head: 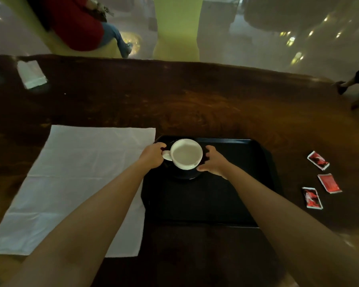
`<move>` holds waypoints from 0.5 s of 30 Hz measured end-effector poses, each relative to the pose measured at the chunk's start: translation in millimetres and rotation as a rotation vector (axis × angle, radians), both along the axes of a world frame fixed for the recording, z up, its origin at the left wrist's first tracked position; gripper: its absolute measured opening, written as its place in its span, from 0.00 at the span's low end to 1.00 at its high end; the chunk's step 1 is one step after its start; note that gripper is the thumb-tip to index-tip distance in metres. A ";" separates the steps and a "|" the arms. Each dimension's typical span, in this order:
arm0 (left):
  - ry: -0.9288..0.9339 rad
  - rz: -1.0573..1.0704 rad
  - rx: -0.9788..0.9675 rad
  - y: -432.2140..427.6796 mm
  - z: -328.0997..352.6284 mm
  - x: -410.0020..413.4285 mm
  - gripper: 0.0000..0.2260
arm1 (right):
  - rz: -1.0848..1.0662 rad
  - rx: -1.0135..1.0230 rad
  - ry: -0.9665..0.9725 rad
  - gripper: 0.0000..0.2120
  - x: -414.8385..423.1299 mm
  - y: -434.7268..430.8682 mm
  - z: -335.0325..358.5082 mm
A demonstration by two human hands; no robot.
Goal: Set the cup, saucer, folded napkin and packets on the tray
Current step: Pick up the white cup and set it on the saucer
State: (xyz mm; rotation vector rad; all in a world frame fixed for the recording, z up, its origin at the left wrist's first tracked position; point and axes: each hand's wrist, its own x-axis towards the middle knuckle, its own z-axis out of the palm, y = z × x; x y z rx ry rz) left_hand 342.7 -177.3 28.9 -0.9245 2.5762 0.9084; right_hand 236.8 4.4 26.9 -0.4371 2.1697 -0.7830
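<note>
A white cup stands on a dark saucer in the far left part of the black tray. My left hand grips the saucer's left edge beside the cup handle. My right hand grips the saucer's right edge, thumb at its front rim. A large white napkin lies spread flat on the table left of the tray. Three red packets lie on the table right of the tray.
The dark wooden table stretches far ahead. A small white paper bag sits at its far left. A seated person in red is beyond the table's far edge, and another person's foot shows at far right.
</note>
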 end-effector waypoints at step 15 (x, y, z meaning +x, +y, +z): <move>-0.121 0.008 -0.035 31.6 79.9 94.8 0.25 | 0.549 0.412 0.306 0.34 37.0 27.3 87.4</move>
